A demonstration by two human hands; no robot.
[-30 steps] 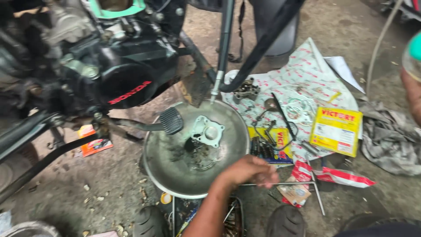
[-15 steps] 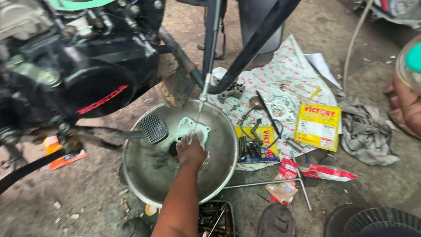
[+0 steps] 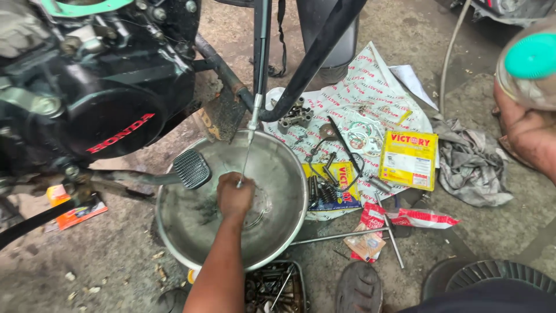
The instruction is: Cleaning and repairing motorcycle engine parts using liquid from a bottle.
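A wide, grimy steel bowl (image 3: 174, 232) sits on the ground under a black motorcycle engine (image 3: 104, 87). My left hand (image 3: 234, 197) is down in the middle of the bowl, fingers curled over a small pale metal part that it hides. My right hand (image 3: 521, 136) is at the right edge of the view, wrapped around a clear bottle with a teal cap (image 3: 530, 64). A thin cable end (image 3: 250, 133) hangs down from the frame to just above my left hand.
A ribbed foot pedal (image 3: 191, 168) overhangs the bowl's left rim. A printed sheet (image 3: 359, 87) to the right carries loose engine parts, gaskets and a yellow box (image 3: 409, 159). A grey rag (image 3: 472, 162) lies beyond. A tray of bolts (image 3: 272, 287) is near me.
My left hand moved from the bowl's right rim to its centre and closed over the pale metal part, which is now covered. The view shifted closer and a little left.
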